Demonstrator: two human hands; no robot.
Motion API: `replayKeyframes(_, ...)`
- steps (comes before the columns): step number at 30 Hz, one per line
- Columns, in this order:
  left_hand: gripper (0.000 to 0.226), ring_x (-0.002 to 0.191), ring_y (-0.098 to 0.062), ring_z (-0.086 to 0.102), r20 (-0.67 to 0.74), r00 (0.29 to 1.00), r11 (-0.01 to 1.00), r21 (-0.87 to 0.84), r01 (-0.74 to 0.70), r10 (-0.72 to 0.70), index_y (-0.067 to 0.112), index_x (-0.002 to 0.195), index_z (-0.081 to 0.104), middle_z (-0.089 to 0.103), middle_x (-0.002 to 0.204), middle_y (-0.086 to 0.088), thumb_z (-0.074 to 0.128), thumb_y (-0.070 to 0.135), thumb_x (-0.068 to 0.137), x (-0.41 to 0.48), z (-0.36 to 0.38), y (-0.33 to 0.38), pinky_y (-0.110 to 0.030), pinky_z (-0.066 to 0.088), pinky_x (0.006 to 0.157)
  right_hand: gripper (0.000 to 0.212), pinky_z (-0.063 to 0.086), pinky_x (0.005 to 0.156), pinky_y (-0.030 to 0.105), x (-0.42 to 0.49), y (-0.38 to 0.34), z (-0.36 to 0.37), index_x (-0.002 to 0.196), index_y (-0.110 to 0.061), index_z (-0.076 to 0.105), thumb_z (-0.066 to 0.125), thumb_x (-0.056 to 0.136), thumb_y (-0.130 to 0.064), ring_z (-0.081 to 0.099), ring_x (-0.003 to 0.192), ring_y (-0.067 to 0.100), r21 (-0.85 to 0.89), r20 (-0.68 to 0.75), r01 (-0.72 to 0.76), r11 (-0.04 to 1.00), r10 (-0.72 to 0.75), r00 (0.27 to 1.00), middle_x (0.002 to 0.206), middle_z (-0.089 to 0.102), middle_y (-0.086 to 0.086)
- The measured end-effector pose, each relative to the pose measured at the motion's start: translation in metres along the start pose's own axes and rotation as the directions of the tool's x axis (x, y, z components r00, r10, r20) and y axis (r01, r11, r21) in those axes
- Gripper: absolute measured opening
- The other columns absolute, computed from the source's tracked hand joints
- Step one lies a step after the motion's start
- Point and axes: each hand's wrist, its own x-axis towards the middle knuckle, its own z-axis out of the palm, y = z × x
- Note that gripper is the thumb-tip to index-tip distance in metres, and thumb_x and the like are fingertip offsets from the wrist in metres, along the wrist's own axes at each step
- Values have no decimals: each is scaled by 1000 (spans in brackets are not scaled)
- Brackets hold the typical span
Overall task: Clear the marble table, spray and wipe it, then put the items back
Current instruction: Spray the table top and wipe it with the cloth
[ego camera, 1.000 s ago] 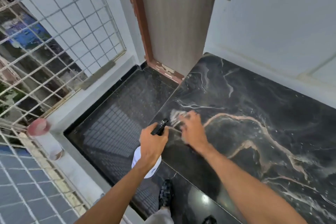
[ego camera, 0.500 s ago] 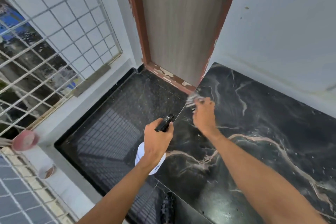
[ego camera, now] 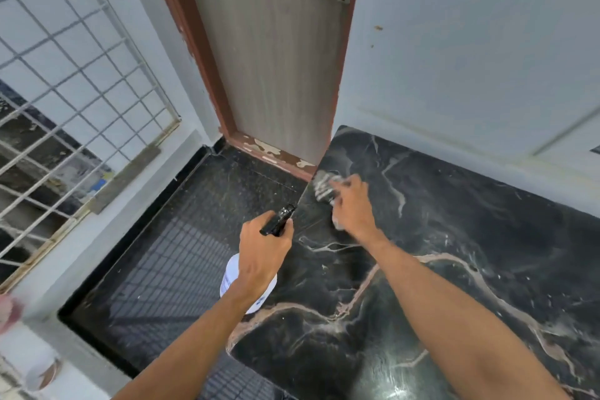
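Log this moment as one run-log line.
phase: wiping | left hand: holds spray bottle off table edge | right hand: presses cloth on marble table, far-left corner | tabletop: no items

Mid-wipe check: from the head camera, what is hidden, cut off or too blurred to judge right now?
- Cloth: motion-blurred and half covered by the right hand; its material is unclear.
- Spray bottle: the left hand and wrist cover most of it; its label is unreadable.
- Marble table: cut off by the right and bottom edges, and both forearms cover part.
- Pink object at the left edge: cropped and blurred.
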Motion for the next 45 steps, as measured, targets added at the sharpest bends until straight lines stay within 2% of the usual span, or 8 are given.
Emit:
replayKeyframes(2, 36, 53, -19, 42, 12, 1000, 1000, 1, -12, 12, 8, 65, 58, 53, 54, -9, 76, 19, 94, 0, 9, 3, -39, 40, 55, 43, 49, 101, 48, 6, 15, -16, 134, -14, 60, 53, 93, -2, 39, 124, 38, -6, -69, -235, 972, 234, 970, 135, 39, 18)
replayKeyframes(7, 39, 48, -15, 38, 94, 996, 1000, 13, -7, 6, 13, 62, 54, 45, 48, 5, 75, 19, 94, -15, 44, 23, -31, 37, 52, 49, 49, 92, 29, -78, 76, -41, 137, -15, 60, 57, 90, -2, 45, 115, 25, -50, 50, 132, 990, -130, 990, 129, 45, 17)
replayKeyframes(11, 39, 48, -13, 39, 131, 991, 1000, 22, -21, 18, 13, 61, 53, 47, 49, -1, 75, 19, 93, -29, 83, 39, -32, 39, 52, 44, 47, 98, 45, -87, 156, -93, 130, -11, 64, 56, 88, 0, 49, 113, 43, 60, -221, -511, 857, 511, 831, 126, 45, 22)
replayKeyframes(16, 43, 46, -11, 34, 183, 982, 991, 112, -69, 48, 14, 58, 48, 44, 46, 7, 75, 19, 90, -52, 150, 70, -31, 36, 51, 47, 47, 99, 42, -119, 195, -106, 133, -14, 64, 52, 90, 1, 46, 115, 36, -36, -117, -253, 967, 247, 962, 125, 45, 17)
replayKeyframes(29, 38, 46, -14, 37, 203, 979, 978, 204, -36, -7, 3, 63, 50, 49, 52, -2, 70, 14, 93, -78, 267, 124, -25, 35, 45, 41, 45, 98, 51, -81, 320, -179, 125, -6, 64, 53, 86, 0, 43, 114, 45, 202, -304, -689, 696, 713, 632, 130, 42, 24)
replayKeyframes(35, 39, 46, -10, 31, 84, 996, 990, 138, -35, 24, -4, 66, 52, 43, 51, -2, 73, 13, 94, -58, 256, 119, -20, 30, 46, 51, 50, 100, 46, -20, 243, -123, 140, -17, 54, 52, 91, -2, 42, 125, 37, -18, -111, -96, 995, 93, 989, 133, 42, 16)
replayKeyframes(40, 50, 43, -8, 33, 14, 1000, 997, 74, 16, -18, 18, 56, 41, 37, 46, 12, 73, 16, 94, -44, 223, 111, -21, 33, 47, 41, 46, 103, 48, 41, 233, -130, 132, -11, 59, 58, 91, -8, 40, 125, 43, 14, -138, -346, 938, 345, 928, 141, 36, 21)
replayKeyframes(45, 51, 48, -12, 32, 0, 1000, 997, 73, 29, -29, 20, 55, 40, 38, 48, 8, 73, 16, 94, -37, 182, 94, -28, 31, 50, 46, 48, 98, 47, 17, 162, -79, 136, -22, 59, 54, 93, -6, 40, 121, 34, -18, 99, 248, 969, -245, 964, 130, 42, 12)
